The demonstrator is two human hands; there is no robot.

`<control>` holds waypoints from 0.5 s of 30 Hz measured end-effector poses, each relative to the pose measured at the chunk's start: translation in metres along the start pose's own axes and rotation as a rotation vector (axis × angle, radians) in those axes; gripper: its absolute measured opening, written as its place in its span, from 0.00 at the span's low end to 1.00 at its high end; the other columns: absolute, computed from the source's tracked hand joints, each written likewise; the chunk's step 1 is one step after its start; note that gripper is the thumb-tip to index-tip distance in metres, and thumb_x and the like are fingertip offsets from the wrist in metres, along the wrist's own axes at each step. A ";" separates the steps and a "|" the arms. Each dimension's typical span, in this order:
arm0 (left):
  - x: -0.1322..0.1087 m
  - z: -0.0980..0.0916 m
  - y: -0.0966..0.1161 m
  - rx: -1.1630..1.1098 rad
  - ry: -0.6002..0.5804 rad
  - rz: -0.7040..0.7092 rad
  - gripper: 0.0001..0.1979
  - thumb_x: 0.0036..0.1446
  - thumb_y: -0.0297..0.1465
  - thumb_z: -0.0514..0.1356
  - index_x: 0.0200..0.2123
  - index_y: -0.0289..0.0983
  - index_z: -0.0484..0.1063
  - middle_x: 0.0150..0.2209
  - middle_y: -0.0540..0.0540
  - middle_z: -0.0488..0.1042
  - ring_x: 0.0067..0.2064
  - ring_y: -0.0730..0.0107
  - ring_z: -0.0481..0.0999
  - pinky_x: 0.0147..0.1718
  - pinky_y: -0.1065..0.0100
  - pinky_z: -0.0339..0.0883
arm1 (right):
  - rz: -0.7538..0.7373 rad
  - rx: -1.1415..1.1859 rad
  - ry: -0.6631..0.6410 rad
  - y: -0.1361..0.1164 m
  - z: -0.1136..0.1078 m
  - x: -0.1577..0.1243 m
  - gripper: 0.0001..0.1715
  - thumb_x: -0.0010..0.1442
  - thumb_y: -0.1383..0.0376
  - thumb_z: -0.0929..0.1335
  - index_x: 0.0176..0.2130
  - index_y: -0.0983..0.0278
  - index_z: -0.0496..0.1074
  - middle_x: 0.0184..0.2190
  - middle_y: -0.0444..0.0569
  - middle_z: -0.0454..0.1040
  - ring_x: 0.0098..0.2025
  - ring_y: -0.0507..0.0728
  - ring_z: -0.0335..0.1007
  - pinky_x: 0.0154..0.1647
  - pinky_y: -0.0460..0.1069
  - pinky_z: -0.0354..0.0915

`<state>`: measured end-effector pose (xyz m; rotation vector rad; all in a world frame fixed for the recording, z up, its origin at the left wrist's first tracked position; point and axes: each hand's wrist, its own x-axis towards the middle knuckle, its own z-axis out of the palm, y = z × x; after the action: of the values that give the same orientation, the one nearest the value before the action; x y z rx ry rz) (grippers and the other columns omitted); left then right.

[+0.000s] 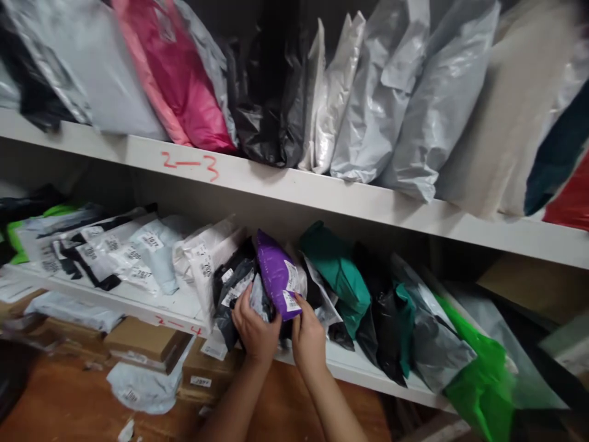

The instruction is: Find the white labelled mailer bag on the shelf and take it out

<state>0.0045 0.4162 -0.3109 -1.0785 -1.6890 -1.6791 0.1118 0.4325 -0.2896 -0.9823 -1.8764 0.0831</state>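
A purple mailer bag with white labels leans among the parcels on the lower shelf. My right hand pinches its bottom corner beside the label. Just left of it, my left hand curls about the lower end of a grey plastic parcel, thumb close to the purple bag. Those fingertips partly disappear among the packets. Against the left hand rests a black labelled parcel. Right of the purple bag stands a teal mailer bag, apart from both hands.
White labelled parcels line the lower shelf at left; a bright green bag hangs over its edge at right. Grey bags fill the upper shelf, whose front board runs above my hands. Cardboard boxes lie below.
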 end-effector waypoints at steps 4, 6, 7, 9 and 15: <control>0.003 -0.006 0.000 0.094 -0.072 0.017 0.21 0.48 0.36 0.63 0.42 0.30 0.63 0.45 0.33 0.68 0.50 0.48 0.63 0.51 0.47 0.57 | 0.052 0.047 -0.048 0.000 0.004 0.007 0.17 0.61 0.65 0.58 0.44 0.67 0.70 0.54 0.62 0.67 0.56 0.64 0.64 0.54 0.62 0.64; 0.006 -0.007 -0.003 0.093 -0.147 0.065 0.13 0.49 0.29 0.61 0.38 0.33 0.64 0.39 0.39 0.70 0.49 0.50 0.64 0.54 0.43 0.52 | 0.067 0.105 -0.052 0.004 0.009 0.007 0.18 0.61 0.63 0.57 0.45 0.67 0.68 0.57 0.63 0.63 0.59 0.64 0.60 0.57 0.63 0.62; 0.008 -0.006 -0.005 0.092 -0.162 0.088 0.10 0.48 0.25 0.59 0.36 0.35 0.64 0.37 0.41 0.70 0.48 0.52 0.65 0.55 0.43 0.50 | 0.072 0.133 -0.050 0.006 0.012 0.006 0.20 0.61 0.62 0.57 0.47 0.67 0.67 0.58 0.63 0.62 0.60 0.64 0.58 0.58 0.63 0.61; 0.012 -0.001 -0.010 0.091 -0.144 0.119 0.09 0.45 0.20 0.57 0.32 0.36 0.64 0.34 0.44 0.69 0.45 0.56 0.66 0.55 0.44 0.51 | 0.077 0.179 -0.046 0.010 0.020 0.005 0.22 0.61 0.60 0.57 0.50 0.67 0.65 0.58 0.62 0.63 0.61 0.63 0.58 0.59 0.64 0.59; 0.023 0.009 -0.037 0.051 -0.081 0.153 0.07 0.48 0.20 0.53 0.27 0.38 0.63 0.30 0.45 0.65 0.35 0.62 0.65 0.35 0.63 0.65 | 0.107 0.191 -0.132 -0.004 0.040 0.011 0.25 0.60 0.64 0.55 0.54 0.72 0.62 0.60 0.64 0.60 0.62 0.62 0.55 0.61 0.63 0.56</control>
<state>-0.0370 0.4322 -0.3145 -1.2340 -1.6450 -1.5074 0.0761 0.4501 -0.3004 -0.9635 -1.8942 0.3932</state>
